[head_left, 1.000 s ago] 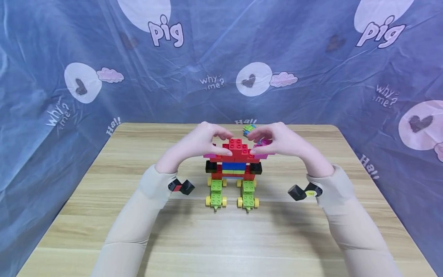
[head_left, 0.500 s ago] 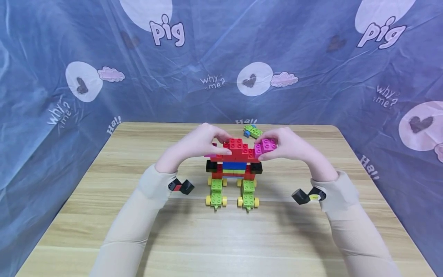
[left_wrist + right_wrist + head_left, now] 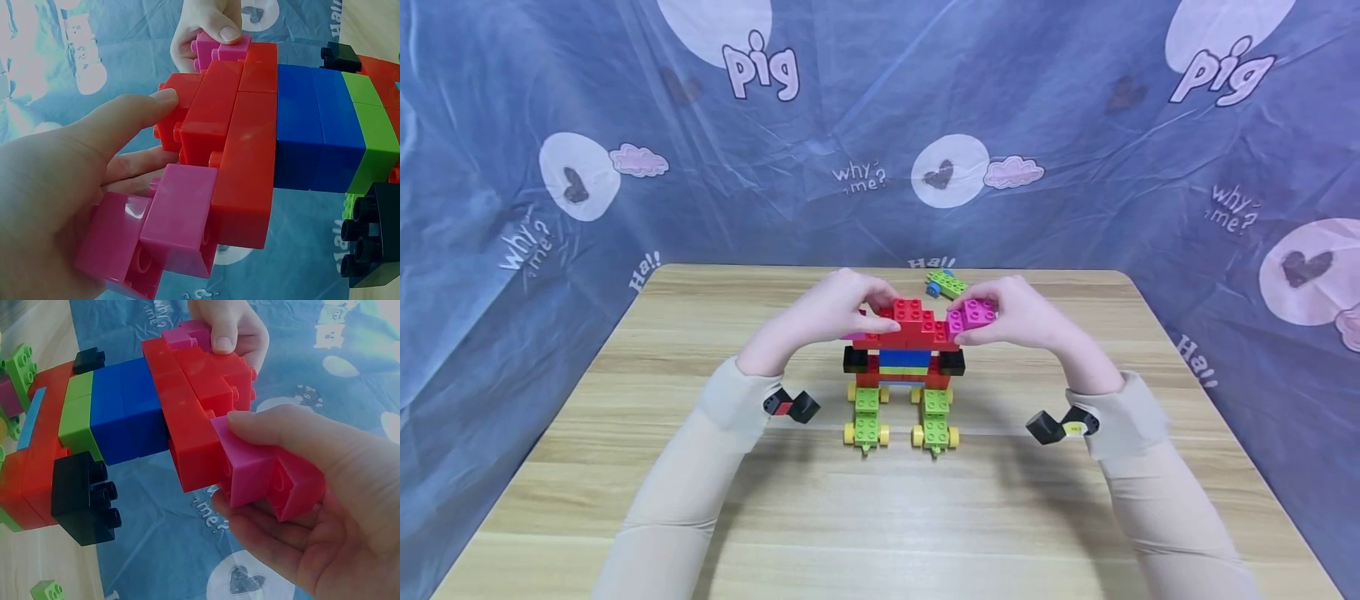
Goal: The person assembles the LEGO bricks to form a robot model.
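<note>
A figure of toy building bricks stands on two lime-green wheeled bases (image 3: 867, 417) with yellow wheels. Its middle has blue bricks (image 3: 904, 359) over lime ones, with a black brick (image 3: 952, 363) on either side. Stepped red bricks (image 3: 209, 112) form the top, and pink bricks stick out at both ends. My left hand (image 3: 838, 310) pinches the upper red bricks, thumb in front and fingers behind, beside the left pink bricks (image 3: 178, 203). At the other end, my right hand (image 3: 1021, 313) grips the right pink bricks (image 3: 976, 313) between thumb and fingers.
Behind the figure, near the far edge of the wooden table (image 3: 880, 517), lies a lime-green wheeled base (image 3: 946, 284) with blue wheels. A blue printed cloth (image 3: 865, 108) hangs around the table's back and sides.
My right hand has shifted outward from beside the red bricks and now holds the right pink bricks. The loose green base shows more fully. My left hand stays in place.
</note>
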{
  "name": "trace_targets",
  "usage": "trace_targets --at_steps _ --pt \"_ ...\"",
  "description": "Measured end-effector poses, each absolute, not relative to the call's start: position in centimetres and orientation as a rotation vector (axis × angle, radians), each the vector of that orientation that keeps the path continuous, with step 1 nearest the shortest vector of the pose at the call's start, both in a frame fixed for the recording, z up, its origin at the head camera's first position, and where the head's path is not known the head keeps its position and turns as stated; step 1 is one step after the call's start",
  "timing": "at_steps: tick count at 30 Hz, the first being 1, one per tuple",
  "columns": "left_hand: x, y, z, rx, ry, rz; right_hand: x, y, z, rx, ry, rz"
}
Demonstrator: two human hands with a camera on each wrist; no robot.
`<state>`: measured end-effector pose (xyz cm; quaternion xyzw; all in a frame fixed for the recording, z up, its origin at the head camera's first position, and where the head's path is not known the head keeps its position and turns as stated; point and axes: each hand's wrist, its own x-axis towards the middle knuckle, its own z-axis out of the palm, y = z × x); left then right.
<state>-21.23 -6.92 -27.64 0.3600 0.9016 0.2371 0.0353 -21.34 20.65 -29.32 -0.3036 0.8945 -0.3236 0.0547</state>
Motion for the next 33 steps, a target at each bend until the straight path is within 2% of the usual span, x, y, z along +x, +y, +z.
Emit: trace_targets --at_steps 33 --pt "-21.3 -9.6 -27.8 1.056 2.771 0.799 -21.2 18.2 -29.8 -0.867 2.713 -1.076"
